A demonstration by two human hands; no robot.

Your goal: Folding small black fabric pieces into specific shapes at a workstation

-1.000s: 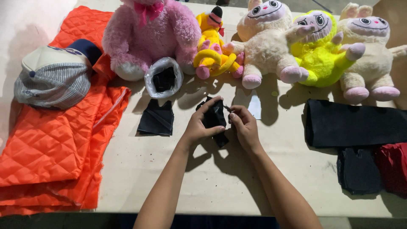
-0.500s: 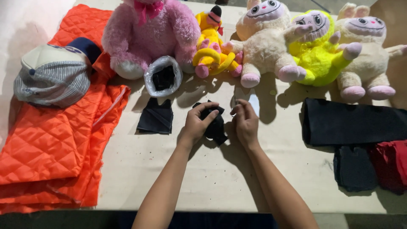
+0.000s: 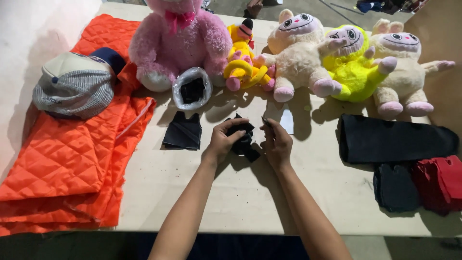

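Note:
My left hand [image 3: 225, 138] grips a small crumpled piece of black fabric [image 3: 245, 142] at the middle of the table. My right hand [image 3: 276, 141] is just right of it, fingers pinched together near the fabric's upper edge; whether it holds a thread or needle is too small to tell. A flat stack of black fabric pieces [image 3: 183, 131] lies left of my left hand. A clear plastic bag with black pieces inside [image 3: 192, 88] stands behind that stack.
Folded orange quilted fabric [image 3: 72, 154] covers the left side, with a striped cap [image 3: 72, 86] on it. A pink plush bear [image 3: 178, 41], a yellow toy [image 3: 243, 58] and three plush dolls line the back. Black cloth [image 3: 394, 139] and red cloth [image 3: 442, 180] lie right.
Both hands have kept working the black fabric piece, turning it slightly; my right hand's fingers have drawn together at its upper edge. Nothing else on the table has moved.

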